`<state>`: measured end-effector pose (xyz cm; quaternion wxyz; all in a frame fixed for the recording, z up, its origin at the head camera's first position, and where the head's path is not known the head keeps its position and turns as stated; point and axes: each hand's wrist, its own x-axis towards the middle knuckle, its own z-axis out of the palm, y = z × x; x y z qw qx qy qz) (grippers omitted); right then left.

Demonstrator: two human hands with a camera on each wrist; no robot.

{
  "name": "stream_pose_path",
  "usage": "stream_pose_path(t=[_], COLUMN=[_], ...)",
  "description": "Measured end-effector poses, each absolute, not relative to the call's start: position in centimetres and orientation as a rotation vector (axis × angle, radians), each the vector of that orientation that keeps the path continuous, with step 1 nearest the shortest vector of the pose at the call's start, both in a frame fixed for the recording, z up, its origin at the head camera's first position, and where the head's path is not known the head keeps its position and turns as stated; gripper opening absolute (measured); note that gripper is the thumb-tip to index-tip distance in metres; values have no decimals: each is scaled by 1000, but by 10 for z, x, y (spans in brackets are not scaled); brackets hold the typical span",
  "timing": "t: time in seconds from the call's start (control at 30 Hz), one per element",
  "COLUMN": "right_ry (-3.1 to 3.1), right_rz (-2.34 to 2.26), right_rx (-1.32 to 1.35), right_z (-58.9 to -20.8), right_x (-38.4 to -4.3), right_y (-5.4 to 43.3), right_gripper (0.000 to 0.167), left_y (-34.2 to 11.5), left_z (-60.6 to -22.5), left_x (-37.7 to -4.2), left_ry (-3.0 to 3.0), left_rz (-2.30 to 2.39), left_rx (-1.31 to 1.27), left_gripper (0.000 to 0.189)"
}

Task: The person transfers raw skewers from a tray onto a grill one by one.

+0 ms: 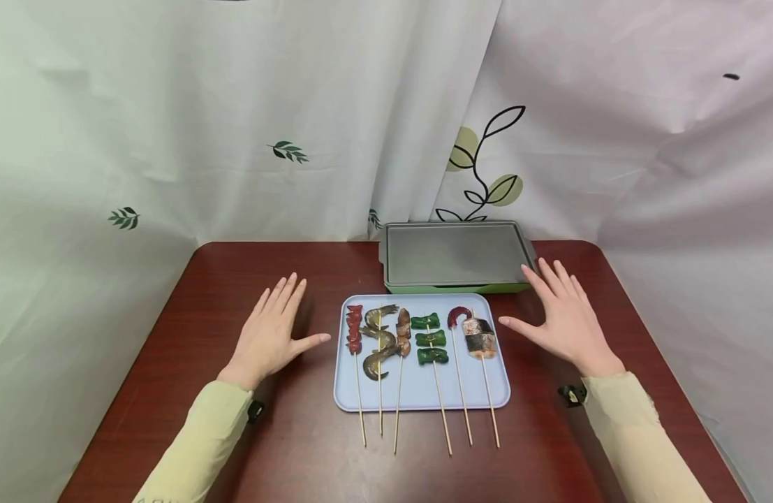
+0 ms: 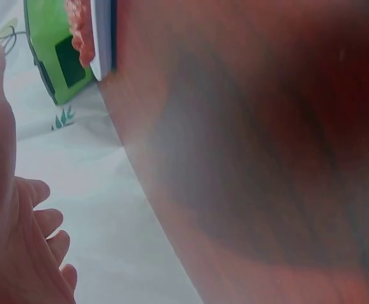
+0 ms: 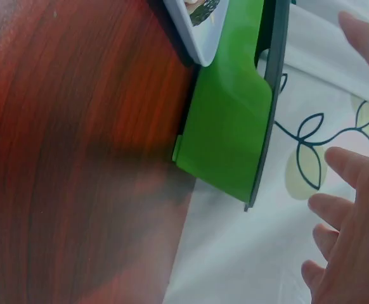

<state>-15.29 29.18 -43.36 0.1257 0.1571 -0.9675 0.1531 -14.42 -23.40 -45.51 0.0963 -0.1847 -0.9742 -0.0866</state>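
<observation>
My left hand (image 1: 269,335) is spread with straight fingers over the table, left of a pale blue tray (image 1: 386,399), and holds nothing. On the other side my right hand (image 1: 567,321) is spread too, its palm bare. Several skewers lie side by side on the tray, their sticks jutting past its front edge. From the left come red meat pieces (image 1: 355,328), shrimp (image 1: 378,341), brown meat pieces (image 1: 403,332), green rolled pieces (image 1: 431,339), a dark red tentacle (image 1: 459,316) and pale pieces with dark bands (image 1: 479,337). Neither hand touches the tray.
Behind the tray stands a grill (image 1: 455,253) with a flat grey top and green base; the right fingertips appear near its right corner in the head view. The dark red wooden table (image 1: 285,447) is bordered by a white leaf-patterned curtain (image 1: 336,105) at the back and sides.
</observation>
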Motion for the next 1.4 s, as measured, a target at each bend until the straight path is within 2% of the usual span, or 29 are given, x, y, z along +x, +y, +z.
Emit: stream_pose_path(t=[0.17,0.93,1.1,1.4], right_ry=[-2800,-2828,-2855,-2892], right_rz=[470,589,698,862], right_rx=[494,516,495,499], right_z=[-433,-440,-439,-433], right_x=[-147,-111,-101,-85], right_y=[291,273,265,248], right_gripper=[101,95,95,84], left_y=[-225,-187,-183,-179], left_z=[-460,-485,-486,-486], left_x=[-132,-92,-90,-91], left_ry=[-2858,-2941,-2943,-2945], left_rz=[-276,-381,-356,-363], left_rx=[-612,-819,-845,-859], left_gripper=[118,153,153,150])
